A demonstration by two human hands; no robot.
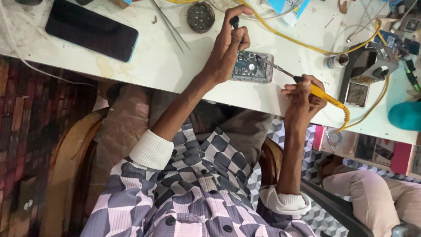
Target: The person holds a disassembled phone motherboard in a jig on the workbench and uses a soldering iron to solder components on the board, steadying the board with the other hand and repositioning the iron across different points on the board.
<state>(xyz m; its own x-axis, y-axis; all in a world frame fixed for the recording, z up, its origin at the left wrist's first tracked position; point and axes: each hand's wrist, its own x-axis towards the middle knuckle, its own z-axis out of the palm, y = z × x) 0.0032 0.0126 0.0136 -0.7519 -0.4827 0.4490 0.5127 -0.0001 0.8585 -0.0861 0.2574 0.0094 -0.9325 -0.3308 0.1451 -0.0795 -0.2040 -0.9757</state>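
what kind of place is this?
Likely a small electronics repair bench. An opened phone lies with its circuit board exposed, the right hand holds a yellow soldering iron to it, and an iron stand sits on the cluttered white worktable.

A scuffed white table (144,66) is stretching across a cramped workshop, its top stained and littered, while a worn wooden chair (66,162) is sitting over a dark red brick floor (22,114) and grey-and-white geometric tiles (322,215) are showing at right.

One head-worn camera looks steeply down (close in) over the white workbench (166,66) edge.
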